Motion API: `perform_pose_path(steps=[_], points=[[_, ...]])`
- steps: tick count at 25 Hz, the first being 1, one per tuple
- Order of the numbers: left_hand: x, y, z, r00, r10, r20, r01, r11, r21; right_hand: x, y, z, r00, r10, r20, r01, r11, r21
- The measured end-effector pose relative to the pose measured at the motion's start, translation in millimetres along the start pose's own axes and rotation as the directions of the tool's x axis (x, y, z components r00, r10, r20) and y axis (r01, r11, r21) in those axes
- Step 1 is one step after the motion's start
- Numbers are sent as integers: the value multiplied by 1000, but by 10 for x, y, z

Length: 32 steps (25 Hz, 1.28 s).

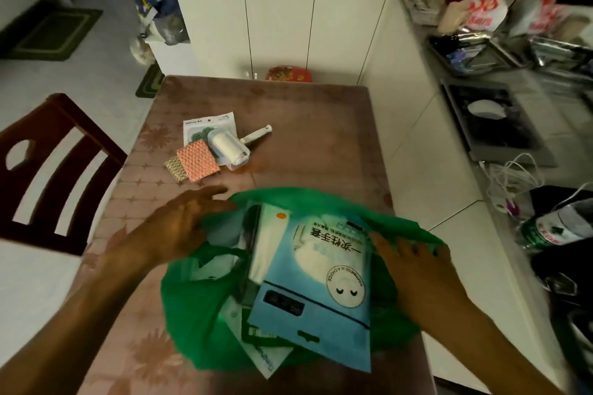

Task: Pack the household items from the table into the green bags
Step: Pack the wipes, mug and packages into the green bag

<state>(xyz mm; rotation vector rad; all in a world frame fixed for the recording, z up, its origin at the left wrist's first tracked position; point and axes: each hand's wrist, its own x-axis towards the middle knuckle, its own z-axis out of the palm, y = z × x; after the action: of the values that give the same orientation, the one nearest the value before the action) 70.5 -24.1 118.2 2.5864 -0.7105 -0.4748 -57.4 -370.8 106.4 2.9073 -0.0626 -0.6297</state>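
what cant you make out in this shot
Head view:
- Green bag: lower contents hidden under the blue packet.
- White packet: partly covered by the pink sponge and lint roller.
- Left hand: fingertips blurred.
- Right hand: grip on the bag unclear.

Dim, warm indoor light; wide-angle bending and blur at edges.

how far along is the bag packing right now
Partly done. The blue packet and other flat packs already sit in the green bag. In hand: the left hand and right hand are at the bag's mouth, holding no item. Left on the table: the lint roller, pink sponge, gold scourer and a small packet.
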Motion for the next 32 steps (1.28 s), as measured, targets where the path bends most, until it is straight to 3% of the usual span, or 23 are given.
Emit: perform_pose_path(steps=[2, 3, 4, 5, 6, 7, 8, 9, 12, 14, 16, 18, 19, 21, 22, 23, 25, 27, 28, 29, 30, 32], points=[[-143, 25, -165, 993, -115, -37, 119, 985, 124, -17, 146, -167, 975, 80, -208, -41, 981, 188], [-199, 41, -259, 980, -188, -69, 194, 977, 85, -38, 203, -271, 958, 131, -254, -29, 928, 371], [-250, 67, -351, 959, -266, -101, 267, 964, -3, -51, 257, -384, 955, 173, -241, 18, 778, 628], [-296, 100, -425, 933, -335, -131, 325, 941, -91, -68, 304, -502, 953, 190, -236, 114, 499, 859], [-332, 137, -474, 906, -390, -167, 367, 918, -151, -110, 321, -630, 955, 173, -239, 218, 132, 967], [-381, 165, -495, 877, -433, -208, 397, 897, -195, -150, 297, -761, 958, 114, -264, 281, -172, 944], [-408, 191, -480, 856, -463, -231, 408, 878, -250, -171, 252, -871, 954, 65, -292, 295, -350, 889], [-415, 232, -440, 841, -487, -237, 395, 851, -347, -185, 203, -960, 950, 34, -311, 298, -408, 863], [-351, 388, -460, 766, -533, -360, 155, 697, -700, -171, 90, -1192, 918, 76, -388, 387, -374, 842], [-272, 498, -621, 702, -504, -503, -51, 669, -741, -194, 85, -1351, 879, 106, -465, 464, -418, 781], [-212, 559, -729, 717, -455, -529, -144, 645, -750, -241, 100, -1464, 872, 113, -475, 481, -373, 794], [-232, 563, -740, 852, -383, -356, -85, 571, -817, -258, 105, -1429, 930, 137, -342, 358, -110, 927], [-283, 524, -719, 925, -315, -213, -11, 538, -843, -248, 120, -1389, 956, 155, -250, 233, 120, 965], [-393, 378, -670, 980, -196, 33, 141, 568, -811, -189, 156, -1376, 959, 242, -146, -42, 632, 774], [-433, 324, -651, 982, -157, 109, 182, 600, -779, -165, 141, -1415, 948, 281, -151, -134, 780, 611], [-452, 289, -638, 981, -121, 152, 194, 621, -760, -128, 104, -1482, 932, 285, -223, -145, 859, 490], [-398, 223, -624, 986, -104, 131, 167, 623, -764, -13, -65, -1677, 829, 164, -535, 74, 916, 395], [-265, 121, -633, 981, -191, -25, 110, 663, -741, 175, -321, -1856, 691, 27, -722, 359, 854, 376], [-154, 39, -637, 963, -252, -91, 106, 669, -735, 352, -446, -1918, 694, -35, -719, 452, 799, 397], [-1, -83, -613, 941, -312, -134, 119, 674, -729, 606, -573, -1980, 742, -84, -665, 485, 753, 445], [158, -200, -558, 920, -358, -159, 148, 693, -706, 889, -685, -2008, 815, -140, -562, 473, 720, 508], [511, -491, -310, 897, -408, -168, 243, 774, -584, 1524, -873, -1957, 942, -224, -250, 329, 757, 565]])
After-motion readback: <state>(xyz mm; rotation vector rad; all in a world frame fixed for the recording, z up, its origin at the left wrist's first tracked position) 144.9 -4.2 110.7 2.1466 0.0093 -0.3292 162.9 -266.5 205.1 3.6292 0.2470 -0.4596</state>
